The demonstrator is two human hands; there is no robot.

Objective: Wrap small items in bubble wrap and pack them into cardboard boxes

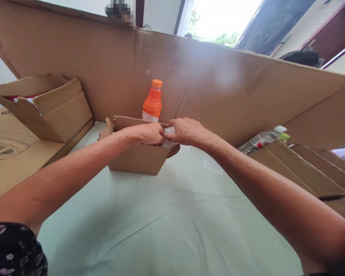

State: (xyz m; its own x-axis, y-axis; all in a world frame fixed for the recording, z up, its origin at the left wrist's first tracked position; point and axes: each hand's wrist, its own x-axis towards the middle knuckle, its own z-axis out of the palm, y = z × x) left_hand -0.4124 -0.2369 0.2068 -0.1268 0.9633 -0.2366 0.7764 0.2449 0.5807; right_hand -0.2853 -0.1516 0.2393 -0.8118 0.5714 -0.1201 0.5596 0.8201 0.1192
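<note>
A small open cardboard box [135, 159] stands on the pale green cloth, with both of my hands at its top. My right hand [186, 131] pinches a crumpled piece of whitish clear plastic [169, 132] at the box's right end. Reaching over the front wall, my left hand [151, 133] has curled fingers that dip inside beside the plastic. Its fingertips are hidden, so what they hold cannot be made out. Right behind the box stands an orange bottle [152, 101] with an orange cap. The contents of the box are mostly out of sight.
A larger open carton [66, 115] sits at the left on a flat printed carton [14, 147]. At the right, a clear bottle [261, 140] leans by another cardboard box [299, 166]. A tall cardboard wall [103, 76] runs across the back. Green cloth [166, 222] covers the surface.
</note>
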